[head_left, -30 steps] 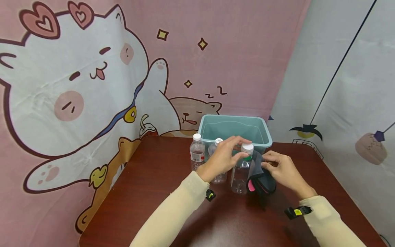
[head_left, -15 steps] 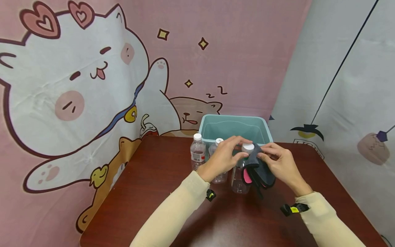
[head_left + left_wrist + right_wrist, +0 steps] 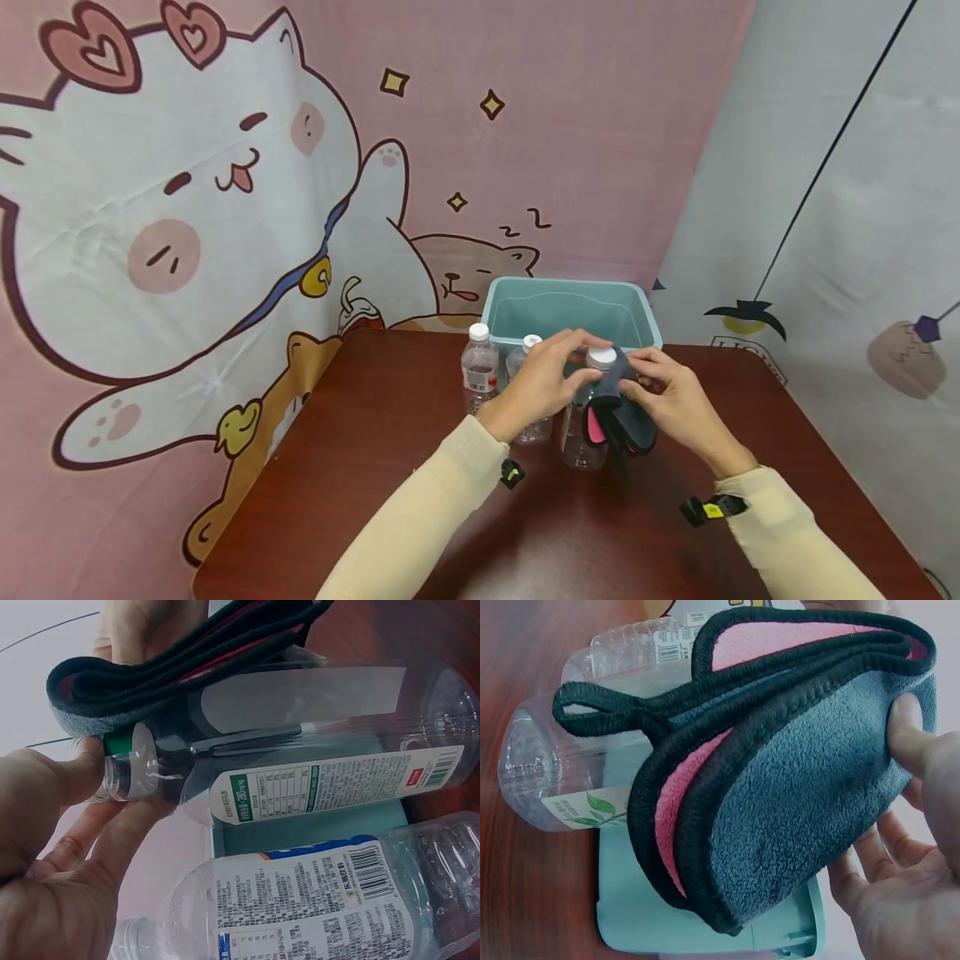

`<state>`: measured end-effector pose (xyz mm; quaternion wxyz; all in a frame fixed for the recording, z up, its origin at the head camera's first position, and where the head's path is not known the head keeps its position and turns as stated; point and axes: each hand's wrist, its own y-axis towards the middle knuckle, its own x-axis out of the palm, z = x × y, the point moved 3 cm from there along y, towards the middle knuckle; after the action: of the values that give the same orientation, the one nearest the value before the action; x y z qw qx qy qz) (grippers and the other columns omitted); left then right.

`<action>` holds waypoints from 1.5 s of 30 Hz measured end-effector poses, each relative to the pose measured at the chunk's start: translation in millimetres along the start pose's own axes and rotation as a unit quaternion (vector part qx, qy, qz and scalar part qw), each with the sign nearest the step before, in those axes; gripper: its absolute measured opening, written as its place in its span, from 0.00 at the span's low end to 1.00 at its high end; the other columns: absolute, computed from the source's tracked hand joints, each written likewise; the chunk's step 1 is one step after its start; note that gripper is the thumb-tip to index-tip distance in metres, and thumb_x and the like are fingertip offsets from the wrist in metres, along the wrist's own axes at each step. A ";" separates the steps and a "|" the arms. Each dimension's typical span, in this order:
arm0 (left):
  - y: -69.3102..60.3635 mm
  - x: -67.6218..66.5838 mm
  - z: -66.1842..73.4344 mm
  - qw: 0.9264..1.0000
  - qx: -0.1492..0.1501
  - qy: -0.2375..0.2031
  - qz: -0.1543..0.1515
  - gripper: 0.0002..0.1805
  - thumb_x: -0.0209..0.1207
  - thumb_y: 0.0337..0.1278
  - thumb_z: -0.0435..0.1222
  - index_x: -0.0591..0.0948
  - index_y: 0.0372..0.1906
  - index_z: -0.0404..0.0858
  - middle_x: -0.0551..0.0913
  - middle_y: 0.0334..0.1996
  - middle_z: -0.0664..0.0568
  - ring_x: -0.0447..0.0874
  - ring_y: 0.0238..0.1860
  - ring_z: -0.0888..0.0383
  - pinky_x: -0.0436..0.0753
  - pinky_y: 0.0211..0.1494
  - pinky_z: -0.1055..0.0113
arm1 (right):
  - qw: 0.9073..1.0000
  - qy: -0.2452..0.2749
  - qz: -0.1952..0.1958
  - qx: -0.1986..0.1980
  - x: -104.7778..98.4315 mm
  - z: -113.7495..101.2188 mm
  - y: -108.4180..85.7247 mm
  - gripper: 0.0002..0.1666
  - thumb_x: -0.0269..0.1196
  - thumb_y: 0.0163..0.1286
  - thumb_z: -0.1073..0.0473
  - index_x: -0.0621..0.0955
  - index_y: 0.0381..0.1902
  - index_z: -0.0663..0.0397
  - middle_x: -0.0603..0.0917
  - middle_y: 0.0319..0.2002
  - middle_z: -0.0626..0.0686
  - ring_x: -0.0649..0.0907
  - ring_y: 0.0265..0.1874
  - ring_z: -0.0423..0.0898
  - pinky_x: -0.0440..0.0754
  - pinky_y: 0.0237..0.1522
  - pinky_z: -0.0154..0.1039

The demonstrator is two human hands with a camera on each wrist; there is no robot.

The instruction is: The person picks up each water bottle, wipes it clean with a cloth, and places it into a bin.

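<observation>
A clear plastic bottle [image 3: 581, 446] with a white cap [image 3: 602, 357] stands upright on the table. My left hand [image 3: 534, 385] holds it near the top; in the left wrist view, thumb and fingers lie around its neck. A folded cleaning cloth [image 3: 637, 423], blue-grey outside, pink inside, with black edging, is pinched in my right hand [image 3: 684, 402]. The cloth lies against the bottle's upper right side and hides part of the neck. The right wrist view shows the cloth's black hanging loop [image 3: 604, 709] beside the bottle, my right thumb [image 3: 907, 724] pressing its grey face.
Two more clear bottles stand to the left: a labelled one [image 3: 480, 375] and another [image 3: 534, 432] partly behind my left hand. A light teal plastic bin [image 3: 573, 289] sits at the back of the dark red-brown table [image 3: 360, 467]. A cartoon-print curtain [image 3: 600, 150] hangs behind.
My right hand has brought the cloth up and left, from beside the bottle onto its neck, folding it over. The left hand keeps its grip; the bottles stay put.
</observation>
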<state>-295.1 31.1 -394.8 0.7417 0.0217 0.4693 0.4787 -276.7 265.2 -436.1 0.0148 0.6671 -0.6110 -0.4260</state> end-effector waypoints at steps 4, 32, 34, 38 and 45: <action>-0.4 0.5 -0.4 1.000 0.002 -0.002 0.001 0.25 0.73 0.81 0.38 0.84 0.76 0.48 0.90 0.67 0.50 0.96 0.64 0.58 0.90 0.67 0.75 | 0.999 -0.024 0.010 -0.019 2.4 -2.2 0.1 0.23 0.77 0.75 0.73 0.91 0.66 0.67 0.88 0.58 0.56 0.85 0.47 0.26 0.85 0.47 0.18; -1.8 1.6 0.5 1.000 0.002 -0.001 0.005 0.26 0.75 0.79 0.39 0.84 0.76 0.48 0.90 0.66 0.51 0.95 0.62 0.57 0.94 0.69 0.61 | 0.993 -0.089 -0.075 -0.009 4.2 45.0 -20.9 0.13 0.79 0.72 0.75 0.96 0.44 0.52 0.91 0.42 0.47 0.83 0.36 0.30 0.86 0.36 0.31; -1.5 2.0 0.3 1.000 0.005 0.002 0.005 0.26 0.74 0.79 0.39 0.84 0.76 0.47 0.90 0.65 0.51 0.95 0.62 0.57 0.94 0.69 0.60 | 0.992 -0.092 -0.084 -0.014 8.1 50.7 -22.9 0.13 0.79 0.71 0.75 0.96 0.42 0.51 0.90 0.41 0.46 0.82 0.35 0.29 0.85 0.35 0.32; 0.1 2.8 0.1 1.000 0.006 0.003 0.005 0.25 0.73 0.80 0.39 0.84 0.75 0.48 0.90 0.65 0.51 0.95 0.62 0.57 0.94 0.69 0.60 | 0.989 -0.101 -0.103 -0.013 13.7 57.7 -25.1 0.12 0.81 0.70 0.73 0.96 0.41 0.50 0.90 0.40 0.44 0.81 0.35 0.30 0.83 0.34 0.32; 0.2 2.0 0.8 1.000 0.002 0.003 0.003 0.26 0.73 0.80 0.40 0.84 0.76 0.48 0.90 0.66 0.51 0.95 0.63 0.56 0.94 0.70 0.60 | 0.980 -0.132 -0.152 -0.004 25.7 69.6 -30.6 0.10 0.83 0.70 0.68 0.93 0.32 0.50 0.92 0.43 0.47 0.89 0.42 0.36 0.90 0.41 0.35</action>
<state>-294.5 33.0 -395.6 0.7386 0.0234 0.4727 0.4802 -295.8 286.5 -511.1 -0.1278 0.6899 -0.4975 -0.5101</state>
